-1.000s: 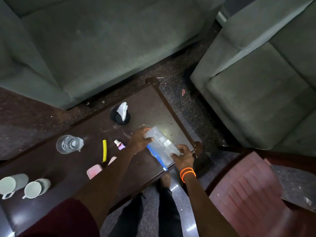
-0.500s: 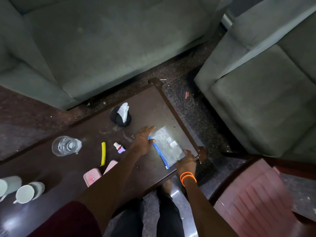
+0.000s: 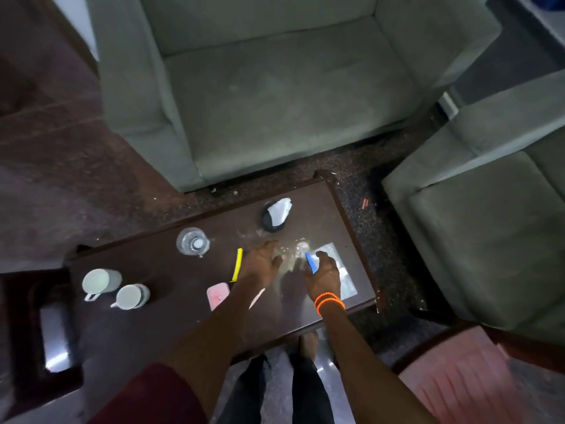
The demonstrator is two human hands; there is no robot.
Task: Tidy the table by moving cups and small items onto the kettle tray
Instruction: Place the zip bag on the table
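- Dark brown polished wood is what both hands are spread over: the low rectangular table (image 3: 171, 304), seen from above.
- The left hand (image 3: 260, 266) is reached forward, palm down, fingers splayed wide and flat just above or on the tabletop; nothing is held in it.
- The right hand (image 3: 325, 275), marked by two bright orange wristbands (image 3: 330, 302), is laid palm down over the clear plastic zip bag (image 3: 342, 270), which lies flat near the table's right end. Its fingers are curled loosely around the bag's blue strip (image 3: 311, 262); whether that strip is truly pinched cannot be told through the blur.
- A thin yellow stick (image 3: 238, 264) is seen lying just beside the left hand, on its outer side.
- A pink rounded case (image 3: 217, 295) is set flat just beside the left forearm.
- A clear drinking glass (image 3: 192, 241) is stood upright further left, with something pale showing at its bottom; what it contains cannot be made out.
- Two white ceramic mugs are placed side by side near the table's left end: the farther mug (image 3: 101, 281) and the nearer mug (image 3: 132, 296), handles turned toward the camera. Both interiors are shown pale and appear bare.
- A small black round holder (image 3: 270, 223) is stood at the far edge of the table, with a crumpled white tissue (image 3: 280, 209) poking out of it.
- Grey-green upholstered armchairs (image 3: 275, 93) are ranged beyond the table and to its right.
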